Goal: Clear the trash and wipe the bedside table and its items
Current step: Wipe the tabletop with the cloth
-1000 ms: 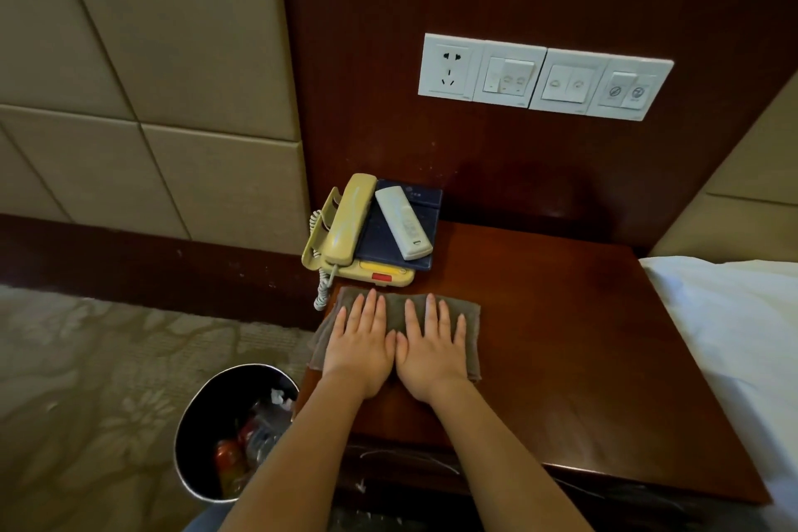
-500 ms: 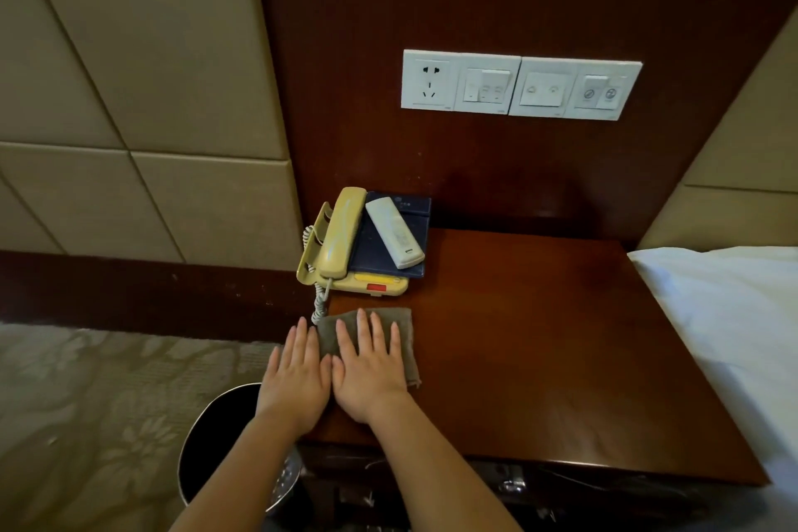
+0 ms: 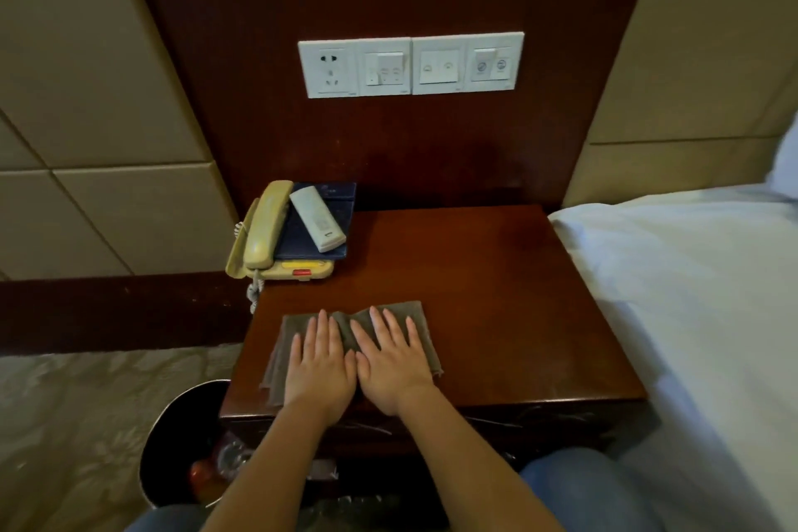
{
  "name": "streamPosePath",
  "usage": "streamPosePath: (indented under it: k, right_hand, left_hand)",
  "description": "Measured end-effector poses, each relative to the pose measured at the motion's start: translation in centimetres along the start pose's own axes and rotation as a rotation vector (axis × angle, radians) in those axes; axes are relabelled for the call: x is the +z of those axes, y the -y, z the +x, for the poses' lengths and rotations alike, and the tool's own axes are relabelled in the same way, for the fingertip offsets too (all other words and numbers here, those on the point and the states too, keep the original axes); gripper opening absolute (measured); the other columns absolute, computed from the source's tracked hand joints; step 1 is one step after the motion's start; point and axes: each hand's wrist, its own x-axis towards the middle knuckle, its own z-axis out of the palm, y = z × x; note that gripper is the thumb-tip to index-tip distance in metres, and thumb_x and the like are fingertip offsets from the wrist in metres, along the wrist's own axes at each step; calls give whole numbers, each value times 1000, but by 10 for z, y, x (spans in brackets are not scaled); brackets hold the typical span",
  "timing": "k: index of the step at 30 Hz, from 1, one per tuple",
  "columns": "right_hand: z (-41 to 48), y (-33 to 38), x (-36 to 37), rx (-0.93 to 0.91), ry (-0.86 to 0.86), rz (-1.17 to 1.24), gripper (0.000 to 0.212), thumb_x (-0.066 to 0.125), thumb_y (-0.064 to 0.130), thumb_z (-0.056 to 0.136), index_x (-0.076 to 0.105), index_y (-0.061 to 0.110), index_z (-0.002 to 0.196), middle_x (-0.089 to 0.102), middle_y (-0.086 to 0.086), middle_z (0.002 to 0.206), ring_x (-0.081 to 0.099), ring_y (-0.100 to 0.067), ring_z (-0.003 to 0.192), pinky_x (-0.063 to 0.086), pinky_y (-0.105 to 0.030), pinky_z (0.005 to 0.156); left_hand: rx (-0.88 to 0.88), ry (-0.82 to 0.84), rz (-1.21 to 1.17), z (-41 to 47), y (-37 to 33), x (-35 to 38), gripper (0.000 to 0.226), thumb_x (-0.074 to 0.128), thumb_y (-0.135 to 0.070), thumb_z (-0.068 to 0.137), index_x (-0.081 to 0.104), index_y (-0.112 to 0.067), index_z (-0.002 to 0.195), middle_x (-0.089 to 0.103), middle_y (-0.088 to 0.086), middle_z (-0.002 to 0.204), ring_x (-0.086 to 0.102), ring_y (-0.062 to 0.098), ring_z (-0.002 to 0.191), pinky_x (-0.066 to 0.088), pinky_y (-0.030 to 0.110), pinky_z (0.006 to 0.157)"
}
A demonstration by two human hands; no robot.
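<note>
The wiping step was judged to be in hand: a grey cloth (image 3: 278, 352) was pressed flat on the bedside table (image 3: 496, 294) beneath the left hand (image 3: 317, 363) and right hand (image 3: 391, 363), fingers straight and slightly spread, nothing gripped. With the telephone (image 3: 259, 229) and remote (image 3: 317, 218) lying beyond the fingertips and bare wood to their right, even downward pressure was judged needed for the next stroke, kept short of the telephone.

The person wore blue denim trousers (image 3: 587, 488), showing at both knees below the desk (image 3: 518, 294); both forearms (image 3: 466, 458) were bare.
</note>
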Motion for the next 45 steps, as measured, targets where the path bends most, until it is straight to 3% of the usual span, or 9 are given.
streamPosePath:
  k: [12, 15, 17, 21, 25, 32, 45]
  right_hand:
    - [-111, -170, -21, 289, -70, 6, 55, 9, 43, 103, -4, 27, 153, -12, 0, 161, -13, -17, 147, -12, -41, 116]
    - [-125, -191, -20, 343, -129, 9, 72, -15, 50, 86, -3, 26, 154, -10, 0, 161, -11, -17, 148, -13, -39, 115]
    - [-130, -203, -20, 366, -146, 5, 81, -20, 49, 78, -3, 26, 154, -10, 0, 161, -10, -17, 148, -13, -39, 115]
    - [-130, -217, -22, 405, -119, -7, 75, -17, 50, 83, -5, 26, 153, -13, -1, 161, -11, -18, 148, -11, -42, 117]
    - [-120, -219, -25, 467, -91, -24, 55, 11, 42, 103, -5, 27, 153, -16, -3, 160, -13, -20, 147, -9, -46, 118]
    - [-93, -182, -22, 542, -50, -12, 56, 10, 45, 102, -7, 29, 153, -16, -5, 160, -14, -23, 147, -12, -51, 115]
    - [32, 37, -2, 151, 62, -47, 56, 10, 43, 102, -5, 27, 154, -18, -8, 159, -18, -25, 146, -14, -53, 115]
  left_hand:
    - [324, 1, 30, -6, -202, 6, 60, 8, -38, 102, -13, -7, 150, -21, 10, 157, -17, 22, 146, -7, 40, 119]
    - [375, 6, 29, -6, -231, 7, 60, 9, -38, 102, -13, -7, 150, -20, 9, 157, -17, 22, 146, -7, 40, 119]
    - [397, 7, 23, -4, -246, 7, 60, 9, -38, 102, -12, -8, 150, -20, 9, 158, -17, 21, 146, -7, 39, 119]
    - [417, 11, 20, 0, -257, 7, 60, 9, -38, 102, -12, -8, 150, -20, 8, 158, -17, 20, 145, -7, 40, 119]
    - [429, 34, 13, 3, -257, 6, 59, 7, -37, 102, -12, -9, 150, -20, 6, 158, -18, 18, 145, -8, 38, 119]
    - [461, 66, -11, 9, -212, 1, 57, 6, -35, 103, -13, -11, 150, -20, 3, 158, -18, 16, 145, -10, 35, 119]
    - [110, 20, -53, 17, 41, -1, 57, 9, -35, 103, -11, -10, 150, -18, 5, 158, -15, 16, 146, -6, 32, 120]
